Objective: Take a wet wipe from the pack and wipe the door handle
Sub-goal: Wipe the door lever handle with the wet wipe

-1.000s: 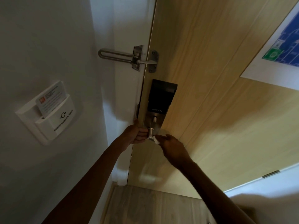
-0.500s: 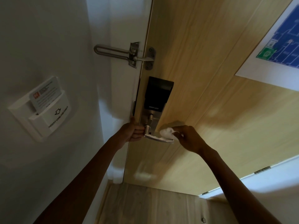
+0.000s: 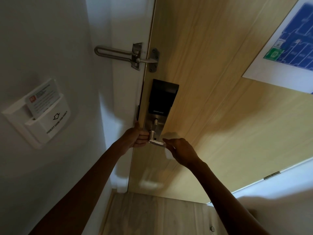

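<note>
A silver lever door handle [image 3: 155,141] sticks out below a black smart lock [image 3: 162,97] on a light wooden door [image 3: 211,82]. My left hand [image 3: 138,137] grips the door's edge right beside the handle's base, thumb up. My right hand [image 3: 179,150] is closed around the outer end of the lever. A white wet wipe [image 3: 168,154] shows under its fingers, pressed against the handle. No wipe pack is in view.
A metal swing-bar door guard [image 3: 125,55] spans frame and door above the lock. A white key-card holder [image 3: 40,114] with a card sits on the left wall. An evacuation plan [image 3: 288,48] hangs on the door at the upper right. Wood flooring [image 3: 152,216] lies below.
My right hand has slid with the wipe from the lever's far tip back toward its base. My left hand has stayed on the door's edge.
</note>
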Action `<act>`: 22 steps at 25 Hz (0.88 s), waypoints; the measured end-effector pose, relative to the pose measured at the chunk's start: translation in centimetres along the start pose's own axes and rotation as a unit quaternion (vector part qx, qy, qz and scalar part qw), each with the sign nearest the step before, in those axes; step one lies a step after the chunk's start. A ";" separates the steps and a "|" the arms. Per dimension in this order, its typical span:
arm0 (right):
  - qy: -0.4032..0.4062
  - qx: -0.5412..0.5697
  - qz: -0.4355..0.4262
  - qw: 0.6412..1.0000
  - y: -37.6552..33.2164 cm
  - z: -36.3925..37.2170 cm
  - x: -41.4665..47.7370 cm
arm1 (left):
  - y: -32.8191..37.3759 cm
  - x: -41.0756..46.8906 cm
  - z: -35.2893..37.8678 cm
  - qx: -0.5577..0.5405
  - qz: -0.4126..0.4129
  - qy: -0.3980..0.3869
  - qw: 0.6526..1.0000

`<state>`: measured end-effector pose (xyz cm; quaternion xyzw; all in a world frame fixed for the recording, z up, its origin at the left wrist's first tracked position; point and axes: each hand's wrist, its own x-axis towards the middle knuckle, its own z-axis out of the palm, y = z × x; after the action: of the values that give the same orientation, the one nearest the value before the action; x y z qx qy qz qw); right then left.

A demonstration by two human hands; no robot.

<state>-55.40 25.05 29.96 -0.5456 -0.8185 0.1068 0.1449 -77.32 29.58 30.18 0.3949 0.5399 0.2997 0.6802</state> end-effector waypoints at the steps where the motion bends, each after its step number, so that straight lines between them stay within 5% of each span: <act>1: 0.009 -0.002 -0.008 1.000 0.1 0.0 0.1 | 0.1 0.0 0.0 0.004 0.001 0.001 1.000; 16: -0.052 -0.004 -0.044 0.998 4.2 -2.0 -1.3 | 0.4 -0.3 0.3 0.044 0.001 -0.002 0.999; 20: 0.082 0.040 0.067 0.994 5.9 -2.8 -3.2 | 0.8 -0.3 0.3 0.064 0.002 -0.005 0.998; 22: 0.202 0.183 0.217 0.938 4.9 -1.2 -4.1 | 0.9 -0.2 0.4 0.067 -0.006 -0.003 0.998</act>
<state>-49.30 23.10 28.92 -0.6840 -0.6004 0.1709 0.3776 -77.01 29.75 31.07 0.4374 0.5588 0.2574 0.6559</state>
